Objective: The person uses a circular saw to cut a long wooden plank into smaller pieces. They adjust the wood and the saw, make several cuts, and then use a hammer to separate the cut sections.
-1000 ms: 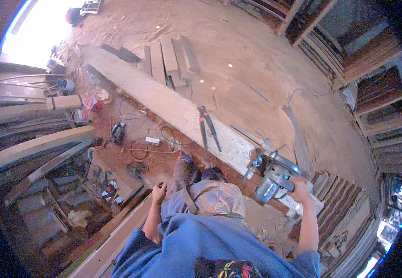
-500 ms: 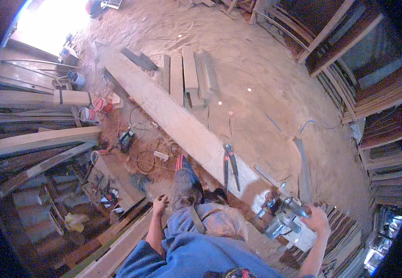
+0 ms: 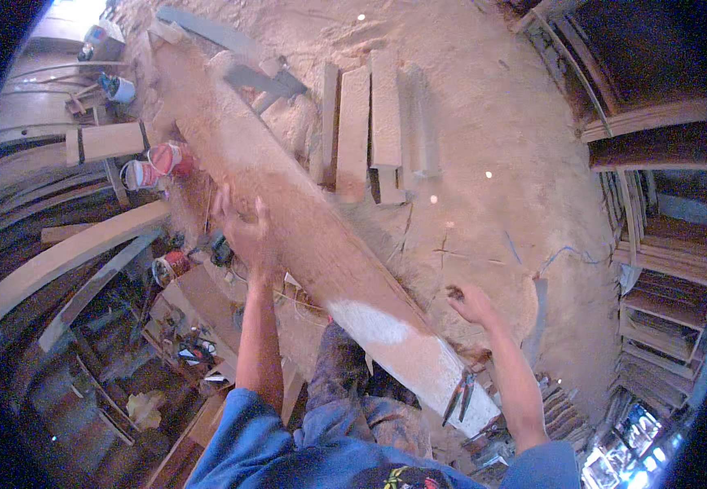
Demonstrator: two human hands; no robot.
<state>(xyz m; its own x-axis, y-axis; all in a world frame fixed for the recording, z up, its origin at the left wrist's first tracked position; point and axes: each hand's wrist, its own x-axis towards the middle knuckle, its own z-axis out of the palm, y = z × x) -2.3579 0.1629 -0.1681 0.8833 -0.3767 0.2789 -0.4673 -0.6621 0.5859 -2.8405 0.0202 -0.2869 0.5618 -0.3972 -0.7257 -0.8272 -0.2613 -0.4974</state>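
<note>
A long, wide wooden plank (image 3: 288,196) runs slantwise from far left to near right, coated in brown dust with a pale patch towards its near end. My left hand (image 3: 247,228) reaches over the plank's left side, palm down, fingers spread and holding nothing. Just off the right edge of the board, my right hand (image 3: 474,305) hovers with its fingers curled in; no object shows in it. Black-handled pliers or pincers (image 3: 459,398) lie across the plank's near end. Beside my right forearm there is something metallic that I cannot make out.
Several squared timbers (image 3: 353,134) lie beyond the plank. Red and white buckets (image 3: 171,159), a white pail (image 3: 117,88) and a cluttered wooden box (image 3: 198,306) stand at left. Stacked boards (image 3: 671,244) line the right side. A thin blue cord (image 3: 569,254) lies on the dusty ground.
My right hand has let go of the metal power tool and moved forward and left. My left hand has gone from beside my leg to over the plank. The whole view has shifted.
</note>
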